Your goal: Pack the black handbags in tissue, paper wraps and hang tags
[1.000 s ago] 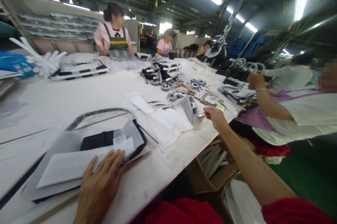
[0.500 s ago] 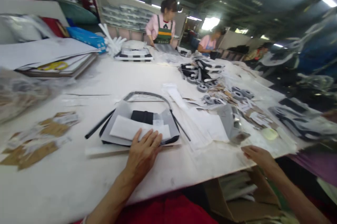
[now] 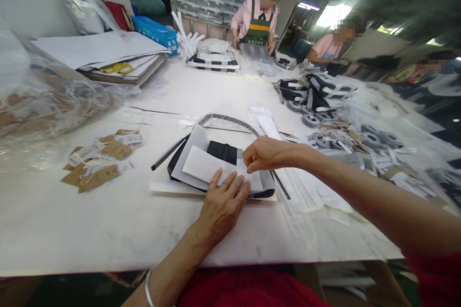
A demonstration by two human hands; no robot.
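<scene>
A flat black handbag (image 3: pixel 175 166) lies on the table with its handle (image 3: pixel 230 118) looped away from me. Pale grey sheeting (image 3: pixel 187 147) covers much of its upper side. On that rests a white padded strip (image 3: pixel 201 165), and behind the strip a black rectangular piece (image 3: pixel 218 151) with a band across it. My left hand (image 3: pixel 225 201) lies on the strip, fingers spread flat. Curled closed, my right hand (image 3: pixel 261 153) is over the clear piece (image 3: pixel 240 157) at the black piece's right end. Whatever its fingers may hold is hidden.
Brown tags (image 3: pixel 97 165) lie left, near a clear plastic bag (image 3: pixel 54 110). Yellow scissors (image 3: pixel 117 68) rest among stacked sheets (image 3: pixel 97 50). White sheeting (image 3: pixel 306 187) and a pile of black-and-white parts (image 3: pixel 313 93) are right. A co-worker (image 3: pixel 257 21) stands across the table.
My right hand has come from the table's right edge to the bag and is now closed over it. The left hand stays on the white strip. The camera view has shifted.
</scene>
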